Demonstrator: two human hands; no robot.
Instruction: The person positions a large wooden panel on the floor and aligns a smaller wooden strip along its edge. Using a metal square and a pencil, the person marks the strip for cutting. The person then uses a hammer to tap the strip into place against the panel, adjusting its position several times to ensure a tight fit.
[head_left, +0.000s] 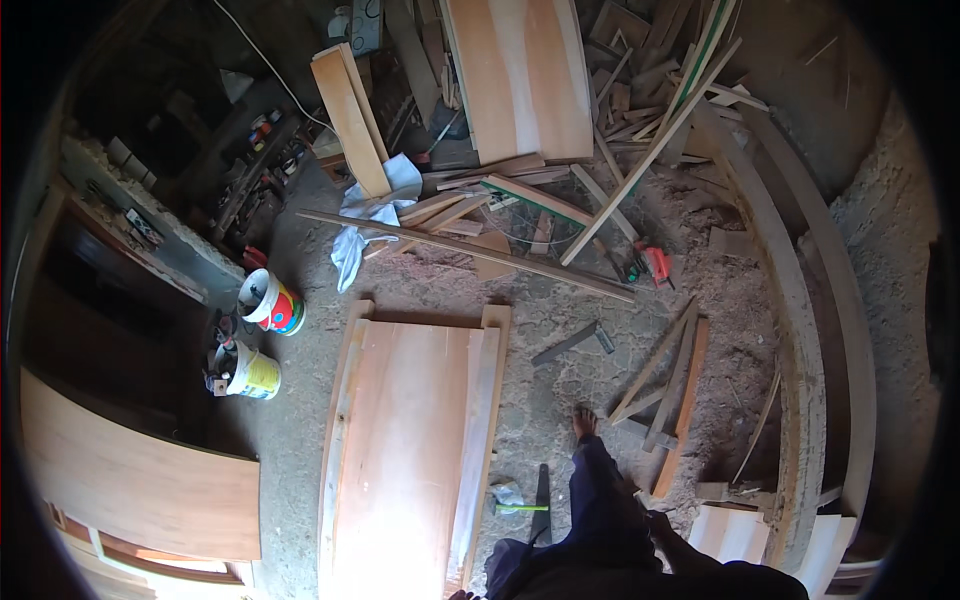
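My right hand (656, 524) is beside my dark-trousered right leg, dark against the cloth; its fingers are too dim to read. Only a bit of my left hand (463, 595) shows at the lower edge, by the near end of a long wooden panel (405, 420) with raised side rails. My bare foot (585, 422) stands on the floor to the right of that panel. Between panel and leg lie a dark blade-like strip (542, 490), a thin green stick (520, 508) and a crumpled clear plastic piece (507, 493).
Ahead lies an L-shaped square (575, 343). A triangular wooden frame (660, 385) and a red tool (655, 265) lie to the right. Long planks (460, 255) and scrap wood cross the far floor. Two buckets (270, 302) stand left; long beams (790, 330) run along the right.
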